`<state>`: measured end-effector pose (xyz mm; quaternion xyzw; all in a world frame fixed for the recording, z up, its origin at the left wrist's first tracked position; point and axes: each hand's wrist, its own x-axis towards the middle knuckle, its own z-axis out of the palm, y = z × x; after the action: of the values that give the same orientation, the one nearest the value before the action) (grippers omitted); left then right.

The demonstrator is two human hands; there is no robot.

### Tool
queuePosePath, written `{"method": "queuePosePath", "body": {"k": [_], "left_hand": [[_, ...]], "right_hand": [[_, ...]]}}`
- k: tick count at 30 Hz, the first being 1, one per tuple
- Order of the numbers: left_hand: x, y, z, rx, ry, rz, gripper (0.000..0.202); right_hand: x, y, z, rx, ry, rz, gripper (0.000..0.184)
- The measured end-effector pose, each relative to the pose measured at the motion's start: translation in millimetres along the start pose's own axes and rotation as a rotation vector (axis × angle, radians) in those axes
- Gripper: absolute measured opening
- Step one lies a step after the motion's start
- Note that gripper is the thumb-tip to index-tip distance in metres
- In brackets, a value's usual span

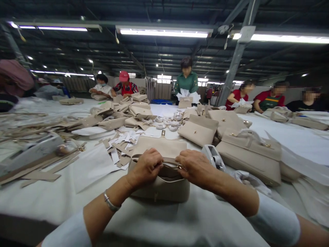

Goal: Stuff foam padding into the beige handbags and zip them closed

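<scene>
The handbag (171,190) at centre is plain beige with a gold-toned plate (163,133), the sleeves (275,219) at lower left and right pale bluish white, the upper-centre top (187,84) green, the cap (124,76) to its left red

A bag (169,195) stood on the table (110,223) nearest the wearer, the left hand (147,166) and the right hand (194,168) side by side at its mouth. To its left lay a paper sheet (91,166), with long strips (41,175) farther left and small scraps (123,159) between sheet and bag. Just right stood a tape dispenser (214,156) — beyond it, more bags (249,161). Behind, a heap of bags (115,122) lay left of some wrapped rings (173,125); at the far edge stood a co-worker (187,82).
</scene>
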<state>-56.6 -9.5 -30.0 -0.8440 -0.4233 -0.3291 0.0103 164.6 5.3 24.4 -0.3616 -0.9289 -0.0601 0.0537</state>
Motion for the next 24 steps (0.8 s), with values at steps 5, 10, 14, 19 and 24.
{"method": "queuePosePath", "body": {"k": [5,10,14,19,24], "left_hand": [[-1.2,6.0,-7.1,0.019,-0.053,-0.053,0.009],[5.9,11.6,-15.2,-0.055,-0.150,-0.233,0.038],[9.0,10.5,-16.3,-0.051,-0.253,-0.194,0.024],[7.7,8.7,-13.5,-0.021,-0.192,-0.169,0.020],[6.2,6.2,-9.9,-0.034,-0.153,-0.194,0.016]], "right_hand": [[2.2,-5.8,-11.5,-0.104,-0.169,0.005,0.018],[9.3,-11.2,-23.3,-0.184,-0.257,-0.035,0.020],[18.9,-19.7,-30.1,-0.261,-0.292,-0.065,0.016],[25.3,-29.1,-33.0,-0.430,-0.318,-0.366,0.018],[21.7,-19.3,-34.6,-0.571,-0.254,-0.554,0.018]]}}
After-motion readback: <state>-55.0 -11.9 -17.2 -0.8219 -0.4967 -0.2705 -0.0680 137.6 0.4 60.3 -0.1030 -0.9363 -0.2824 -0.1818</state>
